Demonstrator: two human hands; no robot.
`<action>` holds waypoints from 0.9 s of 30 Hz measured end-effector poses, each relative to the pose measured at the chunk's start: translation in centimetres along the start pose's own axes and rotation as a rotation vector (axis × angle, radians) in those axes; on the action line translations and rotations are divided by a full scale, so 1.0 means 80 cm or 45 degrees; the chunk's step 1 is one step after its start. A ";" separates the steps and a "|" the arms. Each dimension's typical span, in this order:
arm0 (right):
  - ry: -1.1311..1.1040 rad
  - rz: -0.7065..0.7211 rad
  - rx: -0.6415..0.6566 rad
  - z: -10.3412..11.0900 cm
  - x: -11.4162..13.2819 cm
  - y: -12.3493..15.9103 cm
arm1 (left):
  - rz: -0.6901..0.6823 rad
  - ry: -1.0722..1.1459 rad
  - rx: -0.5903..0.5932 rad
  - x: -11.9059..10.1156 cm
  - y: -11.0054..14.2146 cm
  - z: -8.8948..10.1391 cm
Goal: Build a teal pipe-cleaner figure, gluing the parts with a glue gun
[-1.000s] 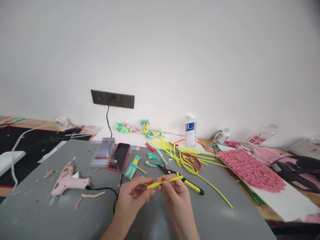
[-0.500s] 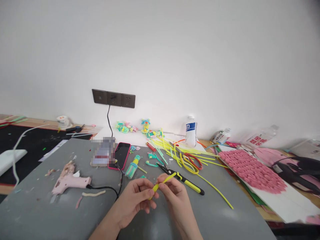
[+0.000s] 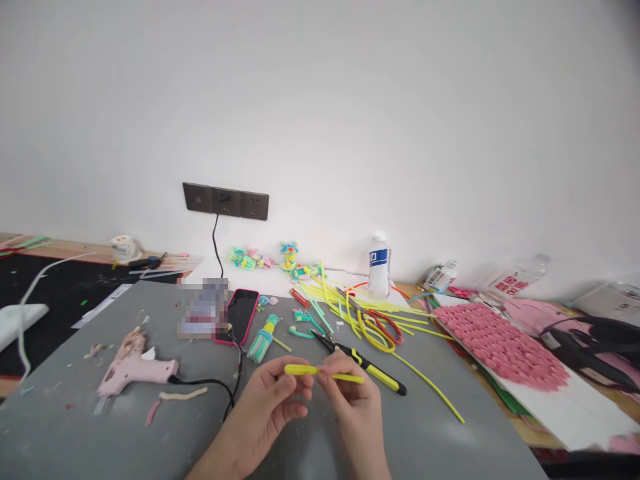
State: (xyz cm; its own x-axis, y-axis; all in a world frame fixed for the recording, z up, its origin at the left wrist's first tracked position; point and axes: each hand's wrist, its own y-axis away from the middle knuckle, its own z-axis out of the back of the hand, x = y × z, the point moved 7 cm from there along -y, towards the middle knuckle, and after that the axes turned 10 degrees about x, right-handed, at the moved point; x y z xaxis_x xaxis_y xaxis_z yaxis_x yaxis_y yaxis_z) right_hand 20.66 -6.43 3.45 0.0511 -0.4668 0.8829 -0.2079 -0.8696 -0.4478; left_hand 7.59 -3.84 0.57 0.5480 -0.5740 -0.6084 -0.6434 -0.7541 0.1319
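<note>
A short yellow pipe cleaner (image 3: 300, 369) is stretched level between my two hands; its left half looks thicker, as if folded over. My right hand (image 3: 353, 400) pinches it near the middle between thumb and fingers, its thin end passing across them. My left hand (image 3: 270, 400) has thumb and forefinger at the left end, the other fingers curled loosely below. Just beyond the right hand lie black-and-yellow pliers (image 3: 377, 375). A bundle of teal and yellow pipe cleaners (image 3: 263, 339) rests beyond the left hand.
Long yellow pipe cleaners (image 3: 430, 385) and red-handled scissors (image 3: 387, 327) lie at the back right. A pink glue gun (image 3: 140, 370) with a black cord is on the left. Further back are a phone (image 3: 243, 313) and a bottle (image 3: 379, 270). At right lies a pink woven piece (image 3: 505, 343).
The yellow pipe cleaner has turned from slanting up to the right to nearly level, and more of its left end shows. The left fingers have loosened around it.
</note>
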 end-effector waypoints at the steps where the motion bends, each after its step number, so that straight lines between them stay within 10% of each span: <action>1: 0.056 0.060 -0.057 -0.001 0.004 0.003 | -0.026 0.037 -0.038 0.002 -0.001 -0.001; 13: 0.480 0.294 -0.114 -0.017 0.012 0.020 | -0.264 0.025 -0.306 0.015 -0.008 0.012; 27: 0.582 0.136 0.759 -0.006 0.032 -0.032 | 0.005 -0.900 0.111 -0.025 -0.018 0.003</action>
State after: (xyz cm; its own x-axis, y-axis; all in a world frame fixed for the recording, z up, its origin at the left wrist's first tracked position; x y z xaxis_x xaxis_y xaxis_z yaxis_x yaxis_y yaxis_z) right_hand 20.82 -5.33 6.88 -0.3769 -0.5532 0.7429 0.3811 -0.8237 -0.4199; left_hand 7.29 -1.54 1.43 0.0871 -0.2100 -0.9738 -0.7013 -0.7071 0.0898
